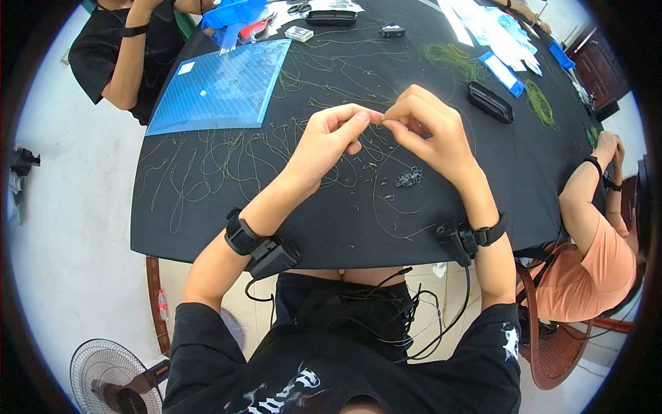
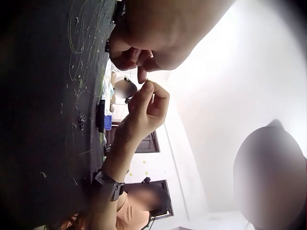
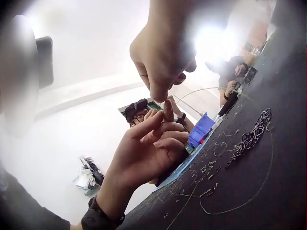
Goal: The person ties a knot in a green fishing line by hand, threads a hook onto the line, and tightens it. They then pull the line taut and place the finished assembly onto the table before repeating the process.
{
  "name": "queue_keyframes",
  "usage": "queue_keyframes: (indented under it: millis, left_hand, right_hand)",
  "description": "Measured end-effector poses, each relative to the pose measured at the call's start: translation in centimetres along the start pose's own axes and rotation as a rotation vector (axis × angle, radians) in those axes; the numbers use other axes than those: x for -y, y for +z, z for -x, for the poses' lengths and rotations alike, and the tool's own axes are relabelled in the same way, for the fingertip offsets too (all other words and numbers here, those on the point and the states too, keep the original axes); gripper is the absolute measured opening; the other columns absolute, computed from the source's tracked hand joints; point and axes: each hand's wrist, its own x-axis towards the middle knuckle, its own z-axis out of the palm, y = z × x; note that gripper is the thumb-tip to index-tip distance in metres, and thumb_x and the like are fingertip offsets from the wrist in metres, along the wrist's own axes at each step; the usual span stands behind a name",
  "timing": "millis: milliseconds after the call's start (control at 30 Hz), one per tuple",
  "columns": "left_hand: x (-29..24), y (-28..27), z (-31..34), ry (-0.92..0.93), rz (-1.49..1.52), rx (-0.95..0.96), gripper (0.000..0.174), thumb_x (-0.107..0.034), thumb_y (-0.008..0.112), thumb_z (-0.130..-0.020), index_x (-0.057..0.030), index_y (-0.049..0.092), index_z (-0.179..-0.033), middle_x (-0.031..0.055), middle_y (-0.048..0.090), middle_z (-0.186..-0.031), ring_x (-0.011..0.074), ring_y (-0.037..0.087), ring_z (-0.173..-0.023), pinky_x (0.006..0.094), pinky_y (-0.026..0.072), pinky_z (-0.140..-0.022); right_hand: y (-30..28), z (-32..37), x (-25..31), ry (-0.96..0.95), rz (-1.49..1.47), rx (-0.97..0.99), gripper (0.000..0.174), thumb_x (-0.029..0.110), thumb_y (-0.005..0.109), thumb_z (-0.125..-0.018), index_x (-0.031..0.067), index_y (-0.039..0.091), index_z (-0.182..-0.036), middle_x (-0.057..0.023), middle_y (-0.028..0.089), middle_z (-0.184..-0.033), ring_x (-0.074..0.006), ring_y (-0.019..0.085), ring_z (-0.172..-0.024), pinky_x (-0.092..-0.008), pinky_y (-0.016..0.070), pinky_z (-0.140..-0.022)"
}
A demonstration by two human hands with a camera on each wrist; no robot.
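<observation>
Above the black table the two hands meet at their fingertips. My left hand [image 1: 327, 145] [image 3: 146, 155] pinches with thumb and index finger, its other fingers curled. My right hand [image 1: 438, 138] [image 2: 144, 110] has thumb and index finger pressed together at the left index fingertip, on a thin greenish line that is barely visible. What sits between the tips is too small to tell. Below the hands lies a small heap of dark metal pieces [image 1: 409, 177] [image 3: 252, 136], with loose green lines [image 1: 234, 155] and tiny scraps spread to its left.
A blue gridded mat [image 1: 221, 86] covers the table's far left. Behind are red-handled pliers [image 1: 254, 29], a small box [image 1: 299, 34] and black cases [image 1: 331, 18] [image 1: 490, 102]. Coiled green line [image 1: 539, 103] lies at right. Other people sit at left and right.
</observation>
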Motion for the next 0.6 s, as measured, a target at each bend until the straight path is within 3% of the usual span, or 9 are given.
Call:
queue_keyframes:
  millis: [133,333,600]
  left_hand:
    - [0.37,-0.34,-0.21,-0.025,0.103,0.035,0.029,-0.026,0.049,-0.095,-0.002,0.062,-0.104,-0.0063,0.045,-0.068,0.0026,0.04,-0.063,0.0188,0.0331,-0.058]
    - [0.08,0.26,-0.05,0.01,0.049,-0.011,0.022,-0.022,0.059,-0.09,-0.0022,0.063,-0.099,-0.0087,0.042,-0.066,0.0012,0.036,-0.06,0.0183,0.0295,-0.055]
    - [0.16,-0.02,-0.21,0.067,0.065,-0.072,0.017,-0.019,0.062,-0.087,-0.0038,0.064,-0.094,-0.008,0.052,-0.068,-0.0003,0.037,-0.059,0.0171,0.0272,-0.053]
  right_hand:
    - [-0.02,0.03,-0.16,-0.032,0.031,-0.021,0.011,0.005,0.067,-0.074,0.0044,0.057,-0.079,-0.0063,0.054,-0.073,-0.019,0.058,-0.062,-0.0293,0.0453,-0.054]
    - [0.13,0.08,-0.35,-0.061,0.087,-0.033,0.011,0.005,0.067,-0.072,0.0047,0.057,-0.078,-0.0064,0.054,-0.073,-0.021,0.058,-0.062,-0.0295,0.0452,-0.054]
    - [0.2,0.17,-0.47,-0.059,0.045,-0.062,0.01,0.004,0.068,-0.072,0.0046,0.06,-0.079,-0.0058,0.055,-0.073,-0.0193,0.058,-0.062,-0.0284,0.0449,-0.053]
